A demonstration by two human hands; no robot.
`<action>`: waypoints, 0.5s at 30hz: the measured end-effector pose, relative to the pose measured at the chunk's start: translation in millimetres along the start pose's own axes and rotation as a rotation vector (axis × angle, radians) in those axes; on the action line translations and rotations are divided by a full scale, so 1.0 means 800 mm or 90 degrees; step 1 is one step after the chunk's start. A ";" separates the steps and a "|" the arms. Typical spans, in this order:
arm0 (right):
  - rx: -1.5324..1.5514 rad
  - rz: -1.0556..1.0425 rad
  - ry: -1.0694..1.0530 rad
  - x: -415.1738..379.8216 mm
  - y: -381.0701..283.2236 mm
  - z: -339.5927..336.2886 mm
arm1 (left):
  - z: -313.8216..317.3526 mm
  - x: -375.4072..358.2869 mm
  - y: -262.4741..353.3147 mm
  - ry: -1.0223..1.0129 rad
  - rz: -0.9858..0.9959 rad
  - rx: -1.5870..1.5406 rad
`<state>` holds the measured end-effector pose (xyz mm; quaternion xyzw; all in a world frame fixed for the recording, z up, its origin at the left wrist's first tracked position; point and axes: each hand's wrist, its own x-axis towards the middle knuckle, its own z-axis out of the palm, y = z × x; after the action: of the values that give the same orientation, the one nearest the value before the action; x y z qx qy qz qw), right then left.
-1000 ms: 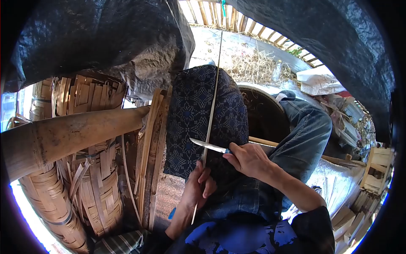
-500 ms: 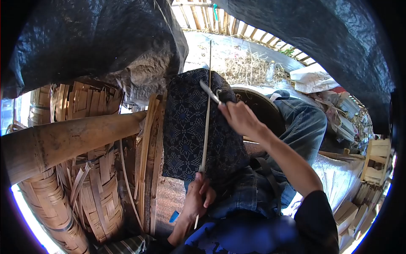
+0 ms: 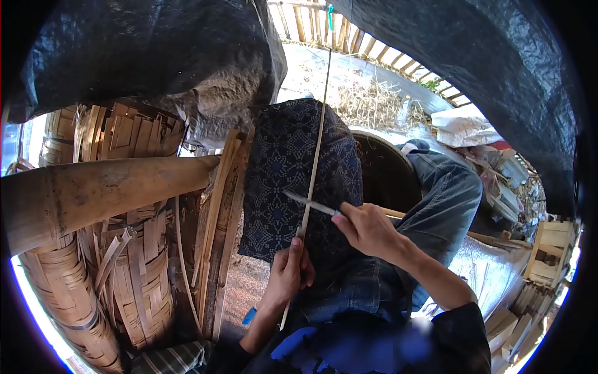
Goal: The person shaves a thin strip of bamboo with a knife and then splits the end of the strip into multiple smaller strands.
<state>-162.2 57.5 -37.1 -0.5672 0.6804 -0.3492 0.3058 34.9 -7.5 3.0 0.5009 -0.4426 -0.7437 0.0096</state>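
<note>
My left hand (image 3: 288,269) is closed around the lower part of a thin bamboo strip (image 3: 318,146), its thumb pointing up along it. The strip runs away from me over a dark patterned cloth (image 3: 274,168) draped across my leg, and its tail sticks out below the hand. In my right hand (image 3: 372,232) is a knife (image 3: 305,201), gripped by the handle, which the fingers mostly hide. The blade points left and crosses the strip a short way above my left hand.
A thick bamboo pole (image 3: 124,187) comes in from the left, in front of woven bamboo rolls (image 3: 140,274). Upright split bamboo (image 3: 218,243) stands beside the cloth. Behind my right hand is a dark round container (image 3: 386,168). Black plastic sheeting (image 3: 156,56) hangs overhead.
My right hand has drawn the knife down the strip towards my left hand. The strip's far end has swung to the right, and my left hand has risen slightly.
</note>
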 end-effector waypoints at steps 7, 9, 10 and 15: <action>-0.076 0.062 -0.084 0.008 -0.010 0.004 | 0.006 -0.003 -0.003 0.037 0.033 0.094; -0.115 0.030 -0.038 0.014 -0.009 0.005 | 0.009 -0.002 -0.001 0.052 0.034 0.112; -0.116 0.030 -0.037 0.017 -0.009 0.004 | 0.007 -0.002 -0.003 0.064 0.035 0.123; -0.209 0.076 -0.080 0.011 -0.017 0.021 | 0.005 -0.019 -0.003 0.063 0.045 0.175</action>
<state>-142.6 45.1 -35.5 -0.5889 0.7402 -0.1786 0.2711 40.6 3.4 13.1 0.5174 -0.5569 -0.6496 -0.0110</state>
